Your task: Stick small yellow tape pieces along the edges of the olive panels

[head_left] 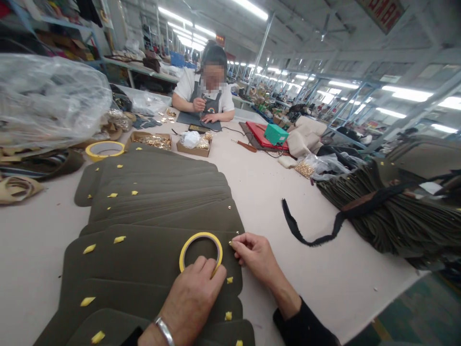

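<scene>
My left hand [194, 299] is closed on the near side of a roll of yellow tape [183, 254], which it holds over the dark olive panels [140, 250]. To its right, the thumb and forefinger of my right hand [256, 254] pinch a small piece of yellow tape [231, 243] at the panels' right edge. Small shiny metal studs [229, 207] sit along that same edge. Overlapping in a fanned stack, the panels carry several scraps of yellow tape [89, 248] on both sides.
Boxes of gold metal parts [153, 140] stand beyond the panels, beside another tape roll [104, 149]. Clear plastic sheeting [50, 98] lies at left. A black strip [324, 239] trails from a pile of olive pieces [363, 211] at right. Across the table, a person [207, 96] works.
</scene>
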`<state>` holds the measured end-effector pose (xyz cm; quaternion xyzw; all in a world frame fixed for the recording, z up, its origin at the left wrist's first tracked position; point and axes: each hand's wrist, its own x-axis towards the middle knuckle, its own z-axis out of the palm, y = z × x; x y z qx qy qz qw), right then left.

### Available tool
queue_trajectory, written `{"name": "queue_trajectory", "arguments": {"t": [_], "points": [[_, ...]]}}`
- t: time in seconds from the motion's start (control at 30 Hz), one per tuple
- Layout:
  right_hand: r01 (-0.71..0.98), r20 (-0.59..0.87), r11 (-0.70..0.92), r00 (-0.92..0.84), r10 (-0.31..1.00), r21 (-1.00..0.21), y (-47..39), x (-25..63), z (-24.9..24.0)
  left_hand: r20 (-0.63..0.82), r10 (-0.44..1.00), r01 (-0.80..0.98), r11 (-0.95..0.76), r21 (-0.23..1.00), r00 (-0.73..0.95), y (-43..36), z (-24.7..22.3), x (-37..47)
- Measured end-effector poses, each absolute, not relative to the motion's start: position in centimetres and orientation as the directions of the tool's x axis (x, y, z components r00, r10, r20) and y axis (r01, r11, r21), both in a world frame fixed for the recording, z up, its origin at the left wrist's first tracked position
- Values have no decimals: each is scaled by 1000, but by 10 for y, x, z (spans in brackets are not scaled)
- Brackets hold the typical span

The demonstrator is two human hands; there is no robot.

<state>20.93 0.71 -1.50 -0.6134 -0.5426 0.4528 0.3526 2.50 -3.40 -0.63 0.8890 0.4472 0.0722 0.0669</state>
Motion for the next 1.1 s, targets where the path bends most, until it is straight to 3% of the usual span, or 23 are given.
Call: {"name": "queue_trajectory", "arguments": {"t": [0.27, 0.53, 0.67, 0.77, 0.93, 1.1], "points": [[681, 78, 99, -61, 995, -726, 10, 195, -13, 38, 805, 785, -586, 203, 592, -30, -6, 25], [779, 179, 170, -76, 981, -604, 5, 206, -12, -1, 809, 785, -571, 242, 588, -31, -7, 24], [776, 316, 447, -331, 889, -445, -1, 210, -12, 8, 810, 792, -574, 209, 586, -30, -6, 23], [795, 285, 497, -416, 864, -347, -1, 204, -17, -4, 834, 820, -543, 183, 552, -30, -4, 20], [835, 187, 290, -227, 956, -468, 7, 196, -25, -91, 870, 868, -466, 170, 485, -33, 6, 12], [785, 13, 152, -181, 983, -600, 14, 201, -20, -213, 874, 898, -407, 170, 437, -31, 17, 10]]}}
